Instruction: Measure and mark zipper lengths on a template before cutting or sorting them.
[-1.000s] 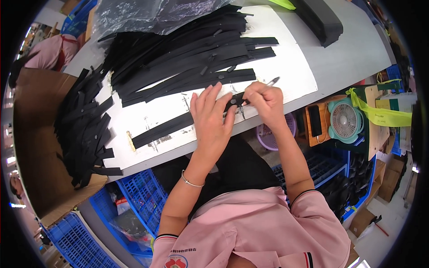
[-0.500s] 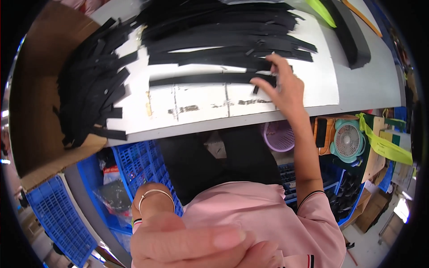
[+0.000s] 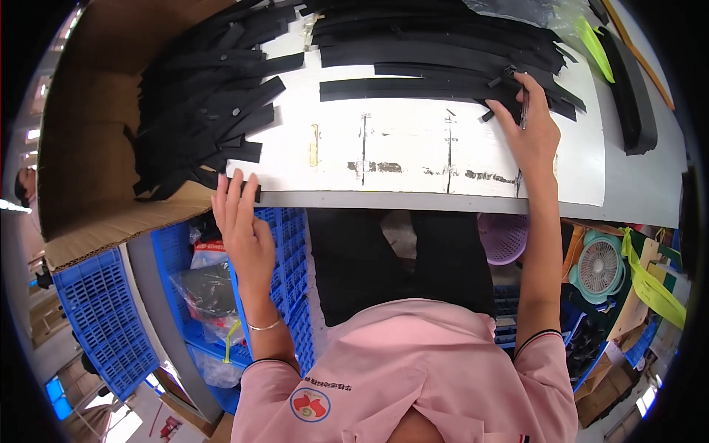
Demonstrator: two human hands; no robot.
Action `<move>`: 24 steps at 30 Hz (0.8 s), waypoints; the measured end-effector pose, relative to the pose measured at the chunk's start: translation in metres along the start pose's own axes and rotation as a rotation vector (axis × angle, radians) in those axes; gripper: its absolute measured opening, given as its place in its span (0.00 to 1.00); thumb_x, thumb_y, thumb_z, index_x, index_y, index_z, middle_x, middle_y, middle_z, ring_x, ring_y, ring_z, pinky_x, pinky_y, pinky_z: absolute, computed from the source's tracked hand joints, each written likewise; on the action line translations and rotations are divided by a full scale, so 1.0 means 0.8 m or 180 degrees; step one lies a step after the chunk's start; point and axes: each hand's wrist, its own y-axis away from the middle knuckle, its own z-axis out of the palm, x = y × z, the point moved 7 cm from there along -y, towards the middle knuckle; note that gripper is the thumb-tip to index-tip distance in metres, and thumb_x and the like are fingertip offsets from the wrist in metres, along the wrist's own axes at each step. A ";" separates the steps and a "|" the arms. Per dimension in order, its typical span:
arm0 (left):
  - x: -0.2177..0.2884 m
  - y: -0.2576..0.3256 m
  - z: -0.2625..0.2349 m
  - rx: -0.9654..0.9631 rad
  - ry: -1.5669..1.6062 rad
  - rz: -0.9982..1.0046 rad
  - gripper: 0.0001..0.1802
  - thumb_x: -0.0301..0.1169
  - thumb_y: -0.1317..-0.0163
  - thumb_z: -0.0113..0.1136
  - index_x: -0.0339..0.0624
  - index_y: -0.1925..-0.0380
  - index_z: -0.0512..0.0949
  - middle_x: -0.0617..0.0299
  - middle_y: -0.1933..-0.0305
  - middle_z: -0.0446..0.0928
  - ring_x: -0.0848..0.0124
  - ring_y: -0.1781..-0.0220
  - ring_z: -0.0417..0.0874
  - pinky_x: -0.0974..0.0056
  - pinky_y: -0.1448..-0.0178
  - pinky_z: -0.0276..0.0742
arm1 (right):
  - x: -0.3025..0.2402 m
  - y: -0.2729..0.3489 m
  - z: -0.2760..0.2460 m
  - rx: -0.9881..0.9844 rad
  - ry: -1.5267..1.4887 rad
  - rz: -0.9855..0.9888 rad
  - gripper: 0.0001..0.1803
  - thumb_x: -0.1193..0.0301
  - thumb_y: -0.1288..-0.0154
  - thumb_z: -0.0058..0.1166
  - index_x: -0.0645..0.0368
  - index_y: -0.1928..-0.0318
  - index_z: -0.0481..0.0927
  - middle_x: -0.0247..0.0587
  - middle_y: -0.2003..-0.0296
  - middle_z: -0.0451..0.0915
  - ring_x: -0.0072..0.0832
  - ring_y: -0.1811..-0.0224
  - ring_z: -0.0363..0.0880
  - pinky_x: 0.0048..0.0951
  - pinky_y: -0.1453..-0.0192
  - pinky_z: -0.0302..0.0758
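Observation:
Black fabric strips (image 3: 436, 55) lie in a layered stack across a white board (image 3: 413, 136) with dark marks. One separate strip (image 3: 391, 89) lies along the stack's near side. At its right end is my right hand (image 3: 535, 136), thumb and fingertips bent around the strips. A slim metallic tool (image 3: 525, 111), its kind unclear, sits within that hand. My left hand (image 3: 244, 214) is at the table's front edge, fingers stretched upward, beside the lowest strip ends of a tangled strip pile (image 3: 192, 103). Whether its fingertips touch them I cannot tell.
An open cardboard box (image 3: 81, 162) stands left, under the tangled pile. A long black block (image 3: 635, 111) and a yellow-green ribbon (image 3: 594, 48) lie at the right. Below the table are blue crates (image 3: 107, 317), a purple basket (image 3: 504, 240) and a small fan (image 3: 600, 266).
My left hand has moved from close before the camera up to the table edge by the tangled pile. My right hand stays at the strips' right end. The view has shifted.

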 end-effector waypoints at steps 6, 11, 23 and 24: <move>-0.057 0.014 0.016 -0.0145 -0.0238 0.0044 0.29 0.10 0.41 0.50 0.38 0.40 0.82 0.52 0.35 0.81 0.51 0.25 0.74 0.48 0.18 0.61 | 0.000 0.000 -0.008 0.0141 -0.0217 -0.0047 0.32 0.56 0.39 0.75 0.53 0.39 0.78 0.35 0.57 0.82 0.26 0.64 0.83 0.27 0.63 0.80; -0.058 0.007 0.011 0.0040 0.0160 -0.0156 0.20 0.11 0.37 0.56 0.36 0.49 0.86 0.53 0.43 0.86 0.56 0.35 0.84 0.55 0.27 0.75 | 0.005 0.001 -0.003 0.0107 -0.0167 -0.0116 0.31 0.55 0.38 0.73 0.54 0.40 0.77 0.37 0.53 0.83 0.30 0.60 0.87 0.30 0.61 0.82; 0.235 -0.050 0.161 -0.0771 0.1010 0.1020 0.20 0.29 0.25 0.58 0.39 0.36 0.79 0.50 0.29 0.76 0.52 0.22 0.70 0.44 0.16 0.51 | 0.004 0.037 -0.045 0.0577 -0.1011 0.0270 0.14 0.76 0.33 0.67 0.57 0.48 0.82 0.41 0.61 0.86 0.34 0.67 0.85 0.30 0.63 0.79; 0.256 -0.050 0.167 -0.0892 0.1178 0.1001 0.21 0.31 0.25 0.59 0.39 0.35 0.79 0.49 0.27 0.74 0.52 0.20 0.67 0.44 0.15 0.49 | -0.003 0.051 -0.056 0.0757 -0.0906 0.0078 0.13 0.78 0.33 0.66 0.57 0.49 0.82 0.42 0.61 0.86 0.37 0.67 0.85 0.31 0.62 0.80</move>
